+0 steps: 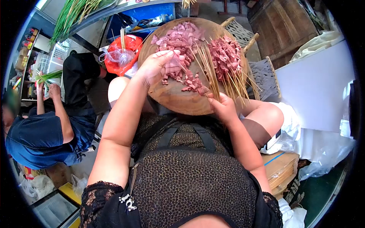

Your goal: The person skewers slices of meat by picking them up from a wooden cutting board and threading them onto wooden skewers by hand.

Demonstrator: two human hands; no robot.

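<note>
My left hand (155, 68) is closed, pinching a thin pink slice of raw meat (173, 65) over the round wooden board (167, 99). My right hand (222, 108) is closed around a bundle of bamboo skewers (208, 70) at the board's near edge, their tips pointing away from me. Close to its fingers, a row of meat pieces (194, 84) lies in line, apparently threaded on a skewer. Loose meat slices (182, 34) are heaped on the far left of the board. Finished meat skewers (225, 55) are piled on the right, sticks towards me.
A red plastic bag (122, 55) with upright skewers stands left of the board. A blue crate (152, 15) is behind. To the left sits another person (38, 133) holding green stalks (49, 76). A woven chair (262, 74), a white panel (311, 95) and cardboard (281, 169) are right.
</note>
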